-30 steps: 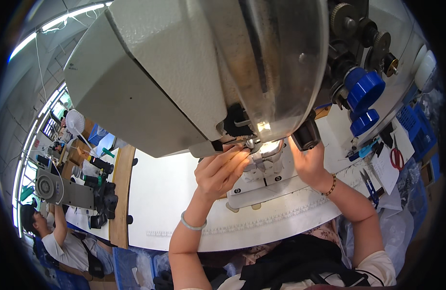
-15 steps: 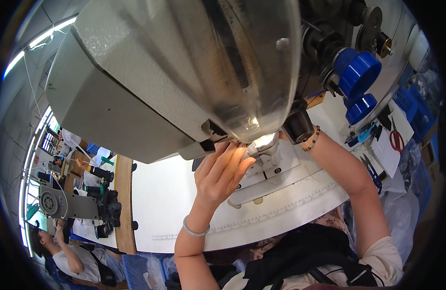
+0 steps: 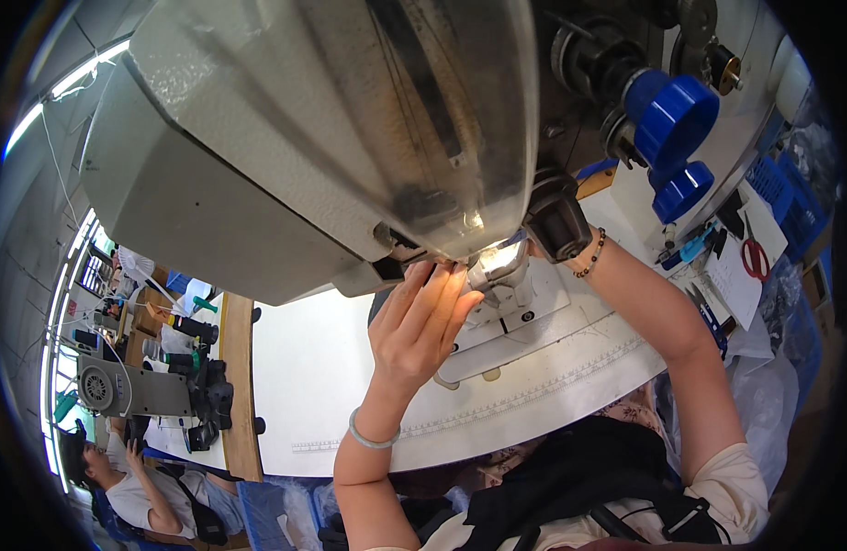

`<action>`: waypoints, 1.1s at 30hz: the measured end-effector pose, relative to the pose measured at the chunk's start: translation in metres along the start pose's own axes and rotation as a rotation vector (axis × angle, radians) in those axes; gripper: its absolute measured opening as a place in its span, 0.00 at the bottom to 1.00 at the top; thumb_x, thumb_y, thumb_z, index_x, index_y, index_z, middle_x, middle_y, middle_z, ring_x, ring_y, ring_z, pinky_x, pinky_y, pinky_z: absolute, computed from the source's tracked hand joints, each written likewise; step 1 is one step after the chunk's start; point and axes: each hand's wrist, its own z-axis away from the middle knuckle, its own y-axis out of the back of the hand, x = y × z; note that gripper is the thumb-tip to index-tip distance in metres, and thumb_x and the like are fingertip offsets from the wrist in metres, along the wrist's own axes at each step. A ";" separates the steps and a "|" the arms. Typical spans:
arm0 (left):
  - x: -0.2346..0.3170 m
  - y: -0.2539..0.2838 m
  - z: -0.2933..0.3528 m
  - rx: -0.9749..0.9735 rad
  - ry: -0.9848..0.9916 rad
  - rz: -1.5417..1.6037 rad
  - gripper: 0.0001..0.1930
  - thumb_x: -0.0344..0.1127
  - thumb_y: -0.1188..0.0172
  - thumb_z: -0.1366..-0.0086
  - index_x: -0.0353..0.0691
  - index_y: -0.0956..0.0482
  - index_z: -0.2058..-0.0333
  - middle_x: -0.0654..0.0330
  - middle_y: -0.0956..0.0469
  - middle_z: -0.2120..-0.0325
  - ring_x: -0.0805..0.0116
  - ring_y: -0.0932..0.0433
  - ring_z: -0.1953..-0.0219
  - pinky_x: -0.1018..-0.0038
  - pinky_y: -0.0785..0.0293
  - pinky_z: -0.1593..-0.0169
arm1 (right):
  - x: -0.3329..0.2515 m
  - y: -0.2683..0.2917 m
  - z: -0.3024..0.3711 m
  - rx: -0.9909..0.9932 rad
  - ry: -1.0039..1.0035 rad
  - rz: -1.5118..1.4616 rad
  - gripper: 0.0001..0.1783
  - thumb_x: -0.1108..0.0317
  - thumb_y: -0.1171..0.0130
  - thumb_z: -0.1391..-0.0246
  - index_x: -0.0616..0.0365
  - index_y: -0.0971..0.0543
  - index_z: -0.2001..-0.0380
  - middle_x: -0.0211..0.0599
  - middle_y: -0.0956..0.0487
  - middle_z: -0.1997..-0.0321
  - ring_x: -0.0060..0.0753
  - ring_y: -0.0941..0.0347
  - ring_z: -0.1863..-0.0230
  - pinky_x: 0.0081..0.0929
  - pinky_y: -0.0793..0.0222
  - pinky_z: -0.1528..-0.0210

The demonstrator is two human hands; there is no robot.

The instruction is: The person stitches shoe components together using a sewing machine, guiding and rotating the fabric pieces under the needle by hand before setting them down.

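A large grey sewing machine (image 3: 258, 174) with a clear plastic guard fills the upper middle. My left hand (image 3: 414, 331) reaches up under its head, fingers stretched out and side by side, thumb apart. Its fingertips lie at the lit metal part (image 3: 499, 264) below the guard. A sliver of something dark (image 3: 379, 301) shows beside this hand, mostly hidden. My right forearm (image 3: 648, 308), with a beaded bracelet (image 3: 595, 255), comes from the right. A black fitting (image 3: 559, 220) covers most of my right hand, so its fingers and anything in them are hidden.
Blue knobs (image 3: 676, 119) stick out at upper right. Red-handled scissors (image 3: 754, 259) and paper (image 3: 734, 280) lie at the right. A ruler strip (image 3: 478, 404) runs along the white table (image 3: 304, 376). Further left, a person (image 3: 148, 496) sits by another machine (image 3: 134, 390).
The view has shifted slightly, so the machine appears further left. My left hand keeps nearly the same pose at the lit part. The person at the left has changed arm position.
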 end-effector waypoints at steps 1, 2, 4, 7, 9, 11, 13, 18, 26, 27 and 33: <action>0.001 -0.001 -0.001 0.001 -0.003 0.005 0.15 0.37 0.29 0.48 0.33 0.16 0.65 0.58 0.20 0.63 0.57 0.19 0.59 0.69 0.19 0.58 | -0.004 0.003 0.002 -0.028 0.010 0.010 0.16 0.86 0.40 0.54 0.55 0.29 0.66 0.32 0.29 0.65 0.32 0.24 0.59 0.30 0.21 0.56; 0.000 -0.003 -0.001 -0.002 -0.003 0.007 0.15 0.36 0.29 0.48 0.33 0.16 0.65 0.58 0.20 0.64 0.57 0.19 0.58 0.69 0.19 0.58 | -0.003 0.005 0.001 -0.059 0.013 0.017 0.16 0.86 0.40 0.54 0.56 0.29 0.64 0.33 0.29 0.65 0.32 0.24 0.59 0.29 0.21 0.55; -0.010 0.007 0.009 -0.024 0.034 -0.034 0.14 0.36 0.29 0.48 0.33 0.16 0.66 0.58 0.20 0.64 0.57 0.19 0.58 0.68 0.19 0.58 | -0.038 -0.089 0.043 0.153 0.002 -0.124 0.15 0.85 0.41 0.53 0.57 0.28 0.63 0.33 0.28 0.64 0.32 0.24 0.57 0.29 0.22 0.53; -0.001 0.004 -0.001 -0.004 0.007 -0.003 0.14 0.36 0.29 0.48 0.33 0.16 0.67 0.58 0.20 0.64 0.57 0.19 0.59 0.69 0.19 0.58 | -0.038 -0.042 0.048 -0.029 -0.037 0.027 0.16 0.82 0.42 0.48 0.58 0.28 0.56 0.37 0.25 0.59 0.32 0.24 0.54 0.28 0.24 0.48; 0.000 0.004 -0.002 -0.011 0.028 0.005 0.13 0.36 0.29 0.49 0.33 0.16 0.67 0.57 0.20 0.64 0.57 0.19 0.59 0.69 0.19 0.59 | -0.037 -0.043 0.049 -0.324 0.163 -0.024 0.16 0.78 0.40 0.45 0.58 0.29 0.54 0.38 0.24 0.55 0.31 0.25 0.53 0.28 0.26 0.46; -0.002 0.005 -0.001 -0.012 0.037 0.005 0.14 0.36 0.29 0.49 0.33 0.16 0.67 0.57 0.20 0.64 0.57 0.19 0.59 0.70 0.19 0.59 | -0.036 -0.050 0.055 -0.321 0.226 0.061 0.16 0.73 0.40 0.43 0.60 0.30 0.53 0.39 0.24 0.54 0.29 0.25 0.53 0.28 0.27 0.44; -0.002 0.008 0.000 -0.015 0.044 0.002 0.14 0.36 0.29 0.49 0.33 0.16 0.66 0.57 0.20 0.64 0.57 0.19 0.59 0.70 0.19 0.59 | -0.038 -0.061 0.059 -0.197 0.186 0.095 0.13 0.75 0.42 0.43 0.60 0.31 0.56 0.39 0.25 0.55 0.29 0.25 0.52 0.28 0.26 0.45; 0.009 0.018 -0.007 -0.108 0.070 -0.011 0.12 0.33 0.32 0.45 0.31 0.19 0.65 0.54 0.20 0.62 0.56 0.19 0.56 0.70 0.19 0.57 | -0.033 -0.064 0.064 -0.065 0.196 0.006 0.14 0.81 0.46 0.46 0.58 0.35 0.58 0.38 0.29 0.57 0.31 0.25 0.54 0.26 0.24 0.46; 0.035 0.015 -0.009 -0.121 0.012 -0.285 0.11 0.26 0.34 0.43 0.27 0.19 0.62 0.53 0.19 0.62 0.57 0.18 0.56 0.73 0.21 0.57 | -0.051 -0.096 0.071 0.265 0.017 -0.044 0.17 0.85 0.46 0.49 0.58 0.36 0.58 0.39 0.29 0.59 0.33 0.21 0.57 0.21 0.17 0.60; 0.036 0.015 -0.008 -0.122 0.011 -0.285 0.11 0.26 0.34 0.43 0.27 0.19 0.62 0.53 0.19 0.62 0.57 0.18 0.56 0.73 0.21 0.57 | -0.051 -0.095 0.070 0.266 0.018 -0.046 0.17 0.85 0.46 0.49 0.58 0.36 0.58 0.39 0.29 0.59 0.33 0.21 0.57 0.21 0.17 0.60; 0.038 0.011 -0.006 -0.139 0.013 -0.310 0.12 0.26 0.34 0.43 0.27 0.20 0.61 0.53 0.19 0.61 0.58 0.19 0.54 0.73 0.22 0.56 | -0.041 -0.067 0.062 0.077 0.121 0.009 0.17 0.84 0.45 0.48 0.59 0.36 0.58 0.42 0.27 0.59 0.31 0.21 0.59 0.18 0.19 0.63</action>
